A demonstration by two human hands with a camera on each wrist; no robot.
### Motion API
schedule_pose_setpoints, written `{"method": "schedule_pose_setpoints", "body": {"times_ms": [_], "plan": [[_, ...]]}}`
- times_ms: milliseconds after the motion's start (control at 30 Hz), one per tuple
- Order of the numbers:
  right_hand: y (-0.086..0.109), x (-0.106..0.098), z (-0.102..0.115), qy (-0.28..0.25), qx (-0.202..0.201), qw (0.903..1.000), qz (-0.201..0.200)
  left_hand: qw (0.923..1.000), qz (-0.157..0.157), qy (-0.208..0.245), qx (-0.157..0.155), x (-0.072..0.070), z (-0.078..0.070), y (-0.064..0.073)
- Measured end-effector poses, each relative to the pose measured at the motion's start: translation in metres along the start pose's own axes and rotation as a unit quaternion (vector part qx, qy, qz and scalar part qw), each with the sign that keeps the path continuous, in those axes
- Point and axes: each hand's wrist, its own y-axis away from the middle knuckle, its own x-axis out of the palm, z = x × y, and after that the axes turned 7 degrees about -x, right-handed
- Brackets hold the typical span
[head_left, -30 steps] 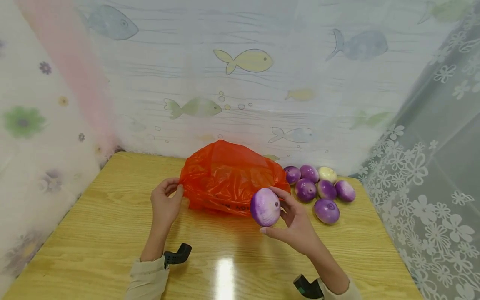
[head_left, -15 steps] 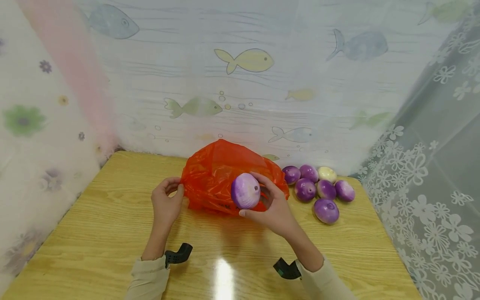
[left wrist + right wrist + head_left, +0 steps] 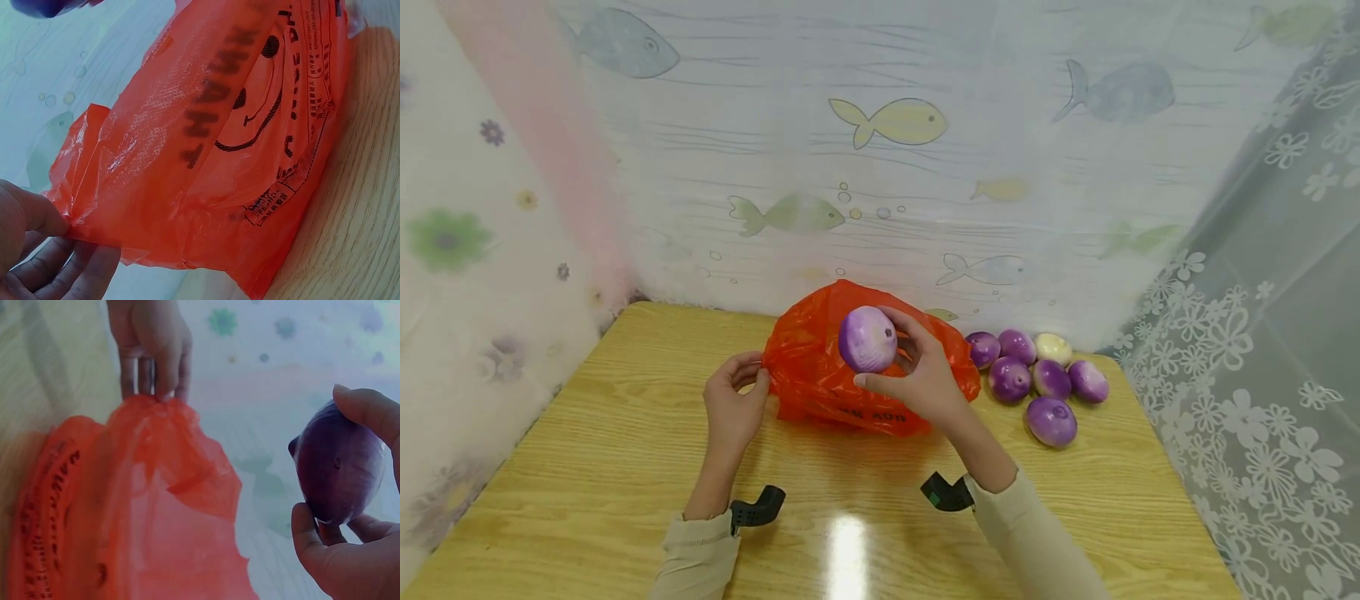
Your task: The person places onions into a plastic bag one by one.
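My left hand pinches the left edge of a red plastic bag on the table. In the left wrist view, thumb and fingers nip the bag's rim, and black print with a smiling face shows on the bag. Over the bag, my right hand holds a purple onion between thumb and fingers. The right wrist view shows that onion beside the bag's mouth and apart from the bag. What the bag contains is hidden.
Several more purple onions and a pale yellow one cluster to the right of the bag on the wooden table. A fish-patterned curtain hangs behind. A flowered curtain borders the right side.
My right hand has carried the onion leftward and up, from the bag's front right side to above its middle. The left hand keeps its grip on the bag's edge.
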Motion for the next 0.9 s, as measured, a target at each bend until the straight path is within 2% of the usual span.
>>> {"method": "schedule_pose_setpoints", "body": {"times_ms": [267, 467, 567, 667, 900], "plan": [[-0.038, 0.000, 0.007, 0.013, -0.016, 0.9997, -0.015, 0.9997, 0.018, -0.006, -0.013, 0.001, -0.001, 0.001], [-0.071, 0.001, 0.006, 0.020, -0.067, 0.9966, -0.045, 0.9993, 0.030, -0.007, -0.023, 0.001, -0.001, 0.001], [-0.083, 0.003, -0.004, 0.024, -0.094, 0.9940, -0.049, 0.9994, 0.029, -0.005, -0.018, 0.001, -0.002, 0.002], [-0.088, 0.005, -0.020, 0.017, -0.102, 0.9942, -0.030, 0.9996, 0.024, -0.009, -0.011, 0.001, -0.002, 0.002], [-0.087, 0.001, -0.062, 0.015, -0.072, 0.9963, 0.044, 0.9998, 0.020, -0.005, -0.006, 0.001, 0.000, -0.001]]}}
